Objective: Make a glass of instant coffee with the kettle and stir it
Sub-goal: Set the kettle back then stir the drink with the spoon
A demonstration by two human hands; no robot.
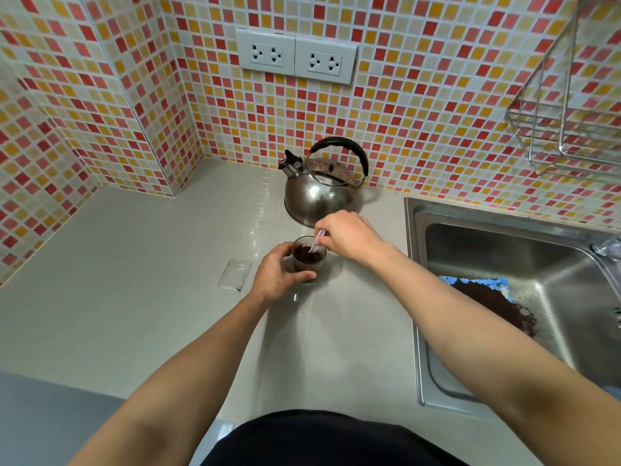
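a home kitchen: mosaic-tiled wall (pixel 437 95), steel sink (pixel 504 250), kettle (pixel 319 193).

Two wall sockets (pixel 295 57), steel sink (pixel 504 216), wire rack (pixel 568 129), tiled wall (pixel 437 79)

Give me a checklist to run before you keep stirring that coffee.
1. Glass steadied: ok, left hand wraps around it on the counter.
2. Stirrer in the liquid: ok, right hand pinches its top, tip in the dark coffee.
3. Kettle out of the way: ok, upright behind the glass, near the right hand.
4. Empty sachet clear of the glass: ok, flat to the left.
5. Coffee fully dissolved: cannot tell.
6. Glass fill level safe: cannot tell.
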